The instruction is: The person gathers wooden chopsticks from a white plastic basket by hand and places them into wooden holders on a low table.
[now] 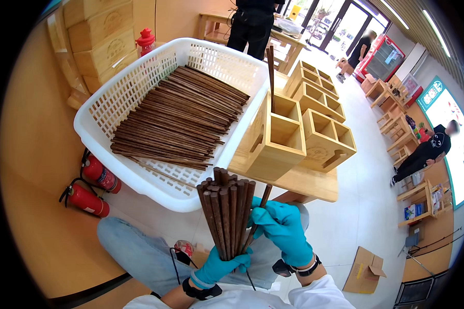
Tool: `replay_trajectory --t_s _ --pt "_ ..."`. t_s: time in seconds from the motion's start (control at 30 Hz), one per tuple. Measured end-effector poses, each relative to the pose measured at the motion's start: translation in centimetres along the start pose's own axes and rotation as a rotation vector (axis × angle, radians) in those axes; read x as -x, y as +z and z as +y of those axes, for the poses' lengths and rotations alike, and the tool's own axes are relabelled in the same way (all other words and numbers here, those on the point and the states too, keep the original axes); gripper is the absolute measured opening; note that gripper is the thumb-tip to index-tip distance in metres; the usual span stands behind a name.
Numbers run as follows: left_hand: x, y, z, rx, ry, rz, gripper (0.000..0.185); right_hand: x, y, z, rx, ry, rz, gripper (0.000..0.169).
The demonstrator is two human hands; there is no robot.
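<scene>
Gloved in teal, my left hand point(223, 266) is wrapped around the lower part of a bundle of dark brown wooden chopsticks point(226, 212), held upright over my lap. My right hand point(280, 224), in a matching glove, pinches a single chopstick point(266, 193) at the bundle's right side; its lower end meets the bundle near my left hand. In front of me a white plastic basket point(170, 202) holds a wide layer of similar chopsticks point(178, 116) lying side by side. To its right stands a two-compartment wooden holder point(278, 154), with a few chopsticks point(271, 73) upright in its far compartment.
More wooden holders point(328, 143) share the wooden bench point(324, 185). Two red fire extinguishers point(87, 201) stand left below the basket. Stacked wooden boxes point(104, 42) rise behind it. One person point(251, 27) stands beyond the basket; others are farther right. Flattened cardboard point(363, 270) lies on the floor.
</scene>
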State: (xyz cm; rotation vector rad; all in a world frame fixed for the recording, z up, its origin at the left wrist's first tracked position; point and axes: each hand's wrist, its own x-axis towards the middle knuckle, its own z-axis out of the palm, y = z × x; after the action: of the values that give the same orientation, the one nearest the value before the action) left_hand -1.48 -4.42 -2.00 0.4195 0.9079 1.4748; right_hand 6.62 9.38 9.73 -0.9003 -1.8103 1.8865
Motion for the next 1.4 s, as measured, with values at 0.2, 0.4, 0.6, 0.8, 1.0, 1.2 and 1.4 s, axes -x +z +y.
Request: replay_trajectory --t_s 0.2,0.4,0.6,0.8,1.0,1.2,1.4 --pt "0.6 0.0 0.9 0.066 0.105 -0.022 0.016 1.7 -0.1 -4.3 -0.109 -0.322 0.058 0.018" --pt "0.8 0.6 1.0 -0.026 0.039 -0.002 0.008 -4.6 -9.3 -17.4 0.208 -1.308 0.792 0.027" --pt "0.7 0.2 1.2 -0.017 0.04 -0.01 0.01 -21.9 -12.1 -17.0 0.547 -1.073 0.389 0.02" --pt "0.8 0.2 1.2 -0.019 0.046 -0.011 0.01 -24.2 -11.0 -11.6 0.422 -0.535 0.183 0.019" --pt "0.8 0.0 1.3 -0.027 0.048 -0.017 0.009 -18.7 -10.6 -14.6 0.277 -0.824 0.171 0.028" --pt "0.3 -0.2 1.0 0.019 0.024 -0.036 0.012 -5.9 -3.5 -8.3 0.456 -0.672 0.058 0.024" --pt "0.2 -0.3 0.7 -0.05 -0.034 0.003 0.019 -2.8 0.2 -1.5 0.336 -0.268 -0.147 0.029"
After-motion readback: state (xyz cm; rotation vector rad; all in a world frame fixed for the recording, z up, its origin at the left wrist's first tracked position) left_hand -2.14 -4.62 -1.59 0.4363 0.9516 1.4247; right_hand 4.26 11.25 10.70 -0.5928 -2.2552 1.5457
